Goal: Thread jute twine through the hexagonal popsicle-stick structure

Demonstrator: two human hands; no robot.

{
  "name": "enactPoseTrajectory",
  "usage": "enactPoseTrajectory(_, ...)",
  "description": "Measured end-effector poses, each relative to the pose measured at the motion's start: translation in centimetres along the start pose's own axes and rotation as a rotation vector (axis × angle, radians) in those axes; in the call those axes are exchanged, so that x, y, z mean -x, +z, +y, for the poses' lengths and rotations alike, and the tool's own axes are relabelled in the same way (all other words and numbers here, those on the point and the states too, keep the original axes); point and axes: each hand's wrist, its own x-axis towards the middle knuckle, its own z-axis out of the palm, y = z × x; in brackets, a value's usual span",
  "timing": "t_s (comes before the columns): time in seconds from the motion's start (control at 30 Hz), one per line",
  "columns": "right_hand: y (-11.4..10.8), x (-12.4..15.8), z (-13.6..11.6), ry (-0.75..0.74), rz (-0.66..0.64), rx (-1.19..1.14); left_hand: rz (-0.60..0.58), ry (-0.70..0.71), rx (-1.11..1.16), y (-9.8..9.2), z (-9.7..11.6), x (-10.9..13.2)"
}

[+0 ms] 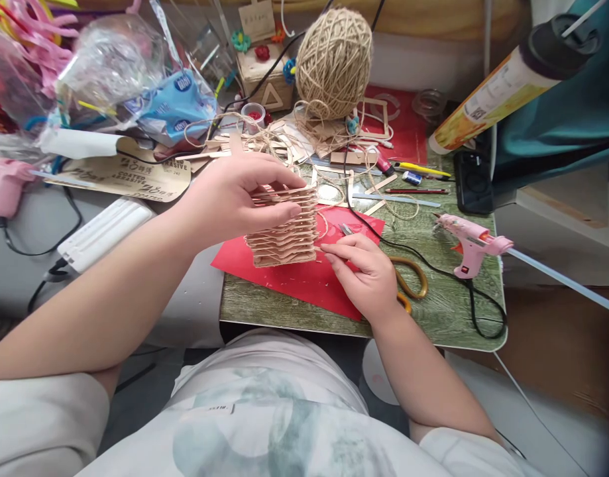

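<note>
My left hand (254, 195) is closed over the top of a small box of stacked wooden craft sticks (284, 242), thumb in front and fingers behind. The box is tilted above a red sheet (264, 271); its inside is mostly hidden. Beside its right side, my right hand (366, 268) pinches a thin strand that looks like jute twine (320, 248). A slack loop of twine also shows behind the box's right edge. Scissors with yellow-brown handles (417, 277) lie under and beside my right hand, their tip showing past the knuckles.
At the back stands a big twine ball (334, 63) amid loose sticks. Right are a pink glue gun (470, 244) with its black cord, a phone (474, 182) and a tall cup (507, 86). Sandpaper (135, 173), a white power strip (105, 232) and another glue gun (8, 185) lie left.
</note>
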Motion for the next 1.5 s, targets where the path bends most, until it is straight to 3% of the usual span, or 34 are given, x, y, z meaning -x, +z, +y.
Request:
enactPoseTrajectory(0.27, -0.4, 0.0, 0.4, -0.001, 0.054, -0.132, -0.007, 0.036, -0.03, -0.1, -0.5, 0.0)
enactPoseTrajectory(0.43, -0.4, 0.3, 0.3, -0.083, 0.099, -0.036, 0.019, 0.062, -0.047, -0.1, -0.2, -0.1)
enactPoseTrajectory(0.93, -0.6, 1.0, 0.2, -0.371, 0.178, 0.188, -0.005, -0.031, -0.106, -0.3, 0.0, -0.1)
enactPoseTrajectory(1.13, -0.6, 1.4, 0.5, -0.279, 0.185, 0.179, -0.004, 0.007, -0.066, -0.2, 0.2, -0.1)
enactPoseTrajectory(1.33, -0.5, 0.8, 1.0, -0.058, 0.36, 0.309, 0.008, -0.003, -0.063, -0.1, 0.3, 0.0)
enactPoseTrajectory(1.5, -0.5, 0.2, 1.8, 0.042, 0.17, 0.434, -0.036, 0.016, -0.09, 0.0, 1.0, 0.2)
